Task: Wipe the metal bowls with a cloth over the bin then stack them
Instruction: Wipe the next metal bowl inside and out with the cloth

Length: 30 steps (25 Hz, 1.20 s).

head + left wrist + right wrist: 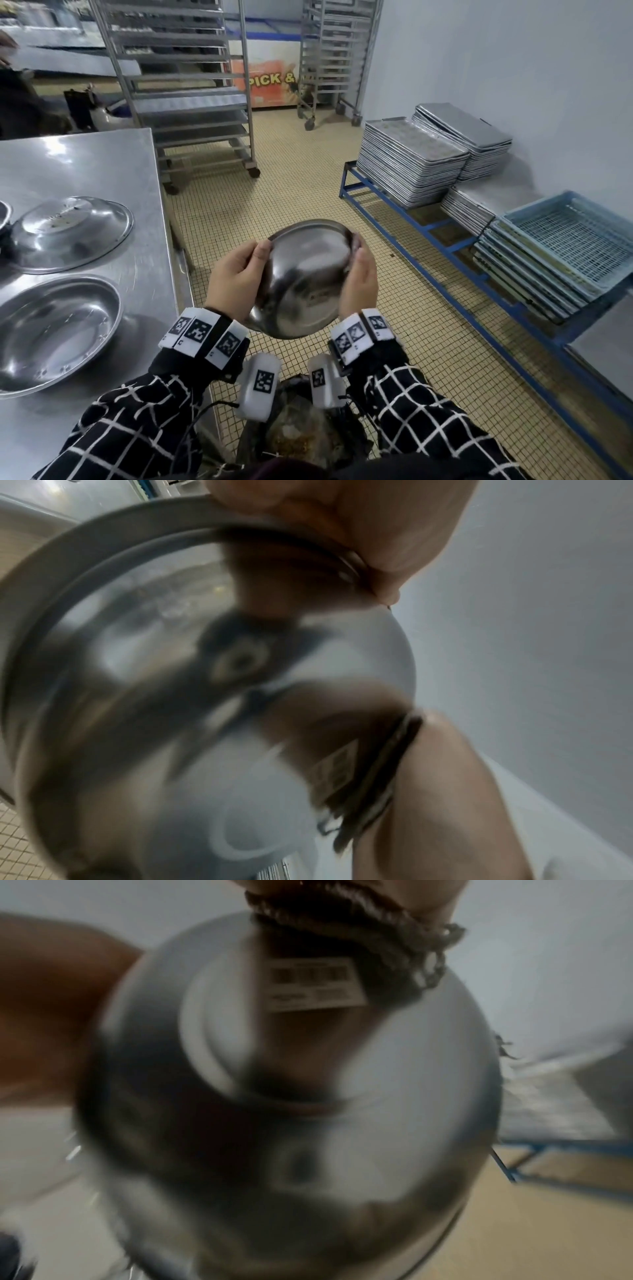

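Tiled floor (284,185) lies open ahead of a metal bowl (305,277) held tilted, its mouth facing away, above a bin (301,431). Left hand (236,277) clasps its left rim with curled fingers; right hand (359,281) grips the right rim, pressing a dark cloth (346,920) against it. Two more bowls (54,329) sit on the steel surface (102,164) at left, near its edge.
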Each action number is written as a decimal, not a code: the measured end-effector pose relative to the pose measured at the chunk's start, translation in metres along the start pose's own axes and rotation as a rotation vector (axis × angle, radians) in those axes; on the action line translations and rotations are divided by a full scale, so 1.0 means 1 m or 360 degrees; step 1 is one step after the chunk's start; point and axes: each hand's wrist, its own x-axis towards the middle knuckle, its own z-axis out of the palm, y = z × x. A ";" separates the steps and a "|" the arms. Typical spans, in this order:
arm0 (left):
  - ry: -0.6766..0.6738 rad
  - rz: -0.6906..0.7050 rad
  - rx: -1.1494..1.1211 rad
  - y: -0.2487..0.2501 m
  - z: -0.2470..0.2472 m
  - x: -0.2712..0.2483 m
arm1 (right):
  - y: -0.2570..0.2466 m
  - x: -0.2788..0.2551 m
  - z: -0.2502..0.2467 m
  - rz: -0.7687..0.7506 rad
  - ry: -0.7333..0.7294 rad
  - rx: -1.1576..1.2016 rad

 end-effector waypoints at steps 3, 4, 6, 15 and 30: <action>0.0048 -0.0125 -0.0188 -0.003 -0.005 0.001 | 0.019 0.007 -0.022 0.0539 -0.0037 0.0382; 0.0057 -0.0132 -0.0195 -0.006 -0.005 0.003 | 0.022 0.007 -0.028 0.0565 -0.0034 0.0329; 0.0018 -0.0123 -0.0123 -0.014 -0.005 0.006 | 0.017 0.008 -0.037 0.0503 -0.0001 0.0147; -0.0429 0.0074 0.0256 -0.009 -0.001 -0.002 | -0.048 0.029 -0.055 -0.0428 -0.0711 -0.0749; 0.0174 -0.0095 -0.0046 -0.006 -0.007 -0.009 | 0.006 -0.023 -0.015 -0.0413 -0.0134 -0.0483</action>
